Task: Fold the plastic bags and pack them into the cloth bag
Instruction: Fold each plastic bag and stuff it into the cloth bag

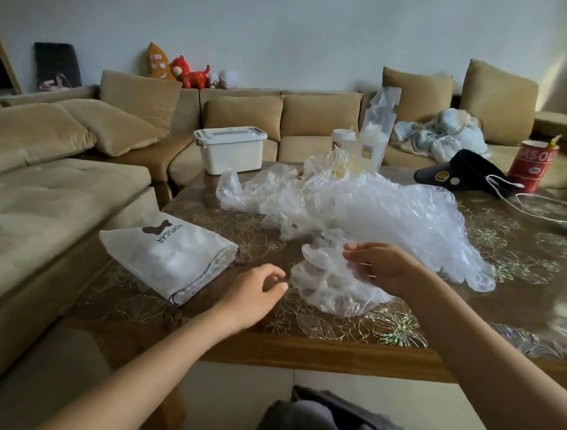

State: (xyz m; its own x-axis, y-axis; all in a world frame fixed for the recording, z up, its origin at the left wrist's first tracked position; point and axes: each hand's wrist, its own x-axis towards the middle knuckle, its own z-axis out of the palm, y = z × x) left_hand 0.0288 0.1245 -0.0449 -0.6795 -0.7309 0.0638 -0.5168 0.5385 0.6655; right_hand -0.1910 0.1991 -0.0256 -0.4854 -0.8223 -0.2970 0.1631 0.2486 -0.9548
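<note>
- Since the cloth bag [169, 255] lies by the left edge of the table [321, 352], drawstring mouth toward the near edge, packing should need only a short reach
- One plastic bag [333, 289] sits at the near edge, in front of the pile [360, 208] — likely next to fold
- Just beside it the left hand [261, 288] hovers, fingers loosely curled, holding nothing
- Against this bag is the right hand [382, 268]; whether it grips, I cannot tell
- It looks clear, thin, crumpled — not yet folded
</note>
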